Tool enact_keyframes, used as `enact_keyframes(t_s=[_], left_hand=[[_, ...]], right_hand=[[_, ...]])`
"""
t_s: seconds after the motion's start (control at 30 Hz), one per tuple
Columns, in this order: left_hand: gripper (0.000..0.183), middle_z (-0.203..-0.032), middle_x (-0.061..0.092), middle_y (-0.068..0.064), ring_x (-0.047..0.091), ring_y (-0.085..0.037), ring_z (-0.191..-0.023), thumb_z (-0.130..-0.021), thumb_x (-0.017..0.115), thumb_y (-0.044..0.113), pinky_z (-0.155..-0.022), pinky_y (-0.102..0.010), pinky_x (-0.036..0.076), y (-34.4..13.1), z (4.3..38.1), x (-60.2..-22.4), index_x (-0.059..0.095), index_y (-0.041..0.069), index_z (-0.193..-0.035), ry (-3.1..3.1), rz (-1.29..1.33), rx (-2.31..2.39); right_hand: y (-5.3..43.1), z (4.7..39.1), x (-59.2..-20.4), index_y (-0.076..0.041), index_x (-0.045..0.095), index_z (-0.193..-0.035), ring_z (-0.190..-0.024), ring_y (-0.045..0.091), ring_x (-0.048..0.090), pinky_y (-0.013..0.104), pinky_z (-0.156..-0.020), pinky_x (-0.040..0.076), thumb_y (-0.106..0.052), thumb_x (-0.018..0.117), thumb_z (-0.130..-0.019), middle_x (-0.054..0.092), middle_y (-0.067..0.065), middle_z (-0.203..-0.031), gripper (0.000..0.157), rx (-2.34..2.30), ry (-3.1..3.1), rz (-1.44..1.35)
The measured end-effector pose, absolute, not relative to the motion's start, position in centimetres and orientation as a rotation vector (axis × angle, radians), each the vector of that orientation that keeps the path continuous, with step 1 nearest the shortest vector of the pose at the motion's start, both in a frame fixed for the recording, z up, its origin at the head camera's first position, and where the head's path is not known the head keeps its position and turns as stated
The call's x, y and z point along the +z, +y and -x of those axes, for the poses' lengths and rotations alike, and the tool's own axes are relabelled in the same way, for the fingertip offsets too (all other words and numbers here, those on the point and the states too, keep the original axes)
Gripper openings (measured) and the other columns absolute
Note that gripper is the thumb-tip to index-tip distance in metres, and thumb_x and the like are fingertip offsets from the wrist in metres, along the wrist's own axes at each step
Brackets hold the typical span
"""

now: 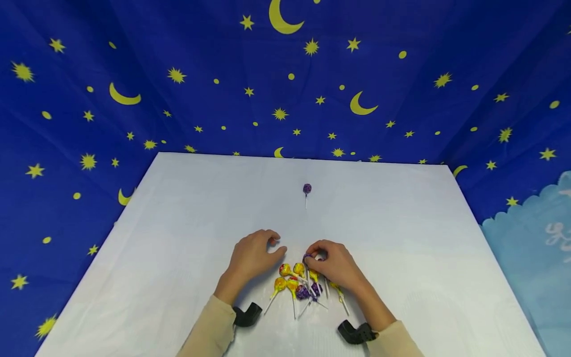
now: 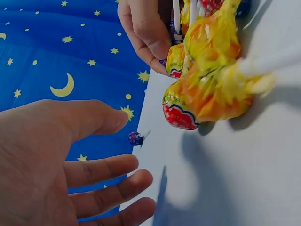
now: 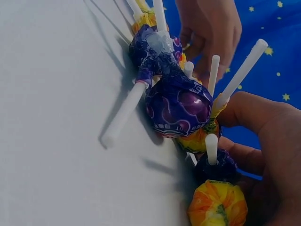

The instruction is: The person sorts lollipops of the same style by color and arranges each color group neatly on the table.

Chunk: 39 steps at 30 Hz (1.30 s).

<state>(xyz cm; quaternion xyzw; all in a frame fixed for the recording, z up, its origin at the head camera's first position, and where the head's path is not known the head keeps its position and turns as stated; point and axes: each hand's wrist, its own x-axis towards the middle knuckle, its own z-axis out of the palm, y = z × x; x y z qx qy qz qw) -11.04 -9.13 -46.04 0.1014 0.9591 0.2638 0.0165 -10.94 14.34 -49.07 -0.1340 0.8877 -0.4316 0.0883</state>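
Purple lollipop (image 1: 307, 258) pinched at the far edge of the pile (image 1: 292, 283)
Probably light, hard, slick-wrapped; best held by its round end. Right hand (image 1: 338, 263) grips it with fingers; left hand (image 1: 252, 255), fingers loose and empty, hovers over the table (image 1: 214, 198).

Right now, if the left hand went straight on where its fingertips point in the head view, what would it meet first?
Probably the right hand, across a gap from the left hand, though depth is unclear and it might reach the white tabletop first.
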Motion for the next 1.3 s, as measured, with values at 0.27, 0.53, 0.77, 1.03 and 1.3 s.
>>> enact_keyframes(t_s=[0.27, 0.53, 0.77, 1.03, 1.3], left_hand=[[0.034, -0.083, 0.058, 0.013, 0.049, -0.007, -0.066, -0.086, 0.066, 0.049, -0.064, -0.033, 0.042, -9.2, 9.7, -46.5, 0.068, 0.020, -0.104, 2.919, -0.302, 0.840], [0.033, -0.076, 0.054, 0.014, 0.047, -0.006, -0.061, -0.085, 0.065, 0.053, -0.059, -0.030, 0.040, -8.9, 8.5, -47.6, 0.068, 0.023, -0.098, 2.872, -0.331, 0.905], [0.024, -0.073, 0.053, 0.013, 0.043, -0.006, -0.057, -0.085, 0.067, 0.047, -0.055, -0.028, 0.037, -8.4, 8.0, -47.8, 0.065, 0.024, -0.088, 2.899, -0.347, 0.911], [0.023, -0.074, 0.053, 0.014, 0.044, -0.005, -0.058, -0.085, 0.069, 0.045, -0.057, -0.027, 0.038, -8.6, 7.8, -47.9, 0.062, 0.023, -0.087, 2.874, -0.349, 0.932], [0.020, -0.076, 0.054, 0.014, 0.045, -0.005, -0.059, -0.085, 0.068, 0.043, -0.058, -0.028, 0.038, -8.5, 7.9, -48.0, 0.064, 0.023, -0.089, 2.850, -0.329, 0.982]], right_hand=[[14.3, 11.4, -49.1, -0.030, 0.069, -0.093, -0.073, 0.008, 0.056, 0.035, -0.072, 0.044, -0.033, 0.072, -0.085, 0.061, -0.015, -0.083, 0.009, -1.293, 2.660, 0.399], [14.3, 11.3, -48.9, -0.029, 0.069, -0.093, -0.075, 0.007, 0.057, 0.036, -0.073, 0.044, -0.032, 0.072, -0.085, 0.061, -0.016, -0.083, 0.009, -1.294, 2.645, 0.404], [14.2, 11.2, -48.9, -0.028, 0.069, -0.092, -0.075, 0.007, 0.056, 0.035, -0.073, 0.044, -0.032, 0.072, -0.085, 0.061, -0.016, -0.082, 0.009, -1.283, 2.664, 0.397], [14.1, 10.9, -49.0, -0.031, 0.068, -0.092, -0.075, 0.007, 0.056, 0.035, -0.072, 0.044, -0.033, 0.072, -0.085, 0.060, -0.016, -0.082, 0.008, -1.277, 2.660, 0.380], [14.2, 11.2, -49.0, -0.029, 0.069, -0.091, -0.075, 0.009, 0.056, 0.036, -0.073, 0.044, -0.031, 0.073, -0.084, 0.061, -0.015, -0.081, 0.008, -1.281, 2.649, 0.363]])
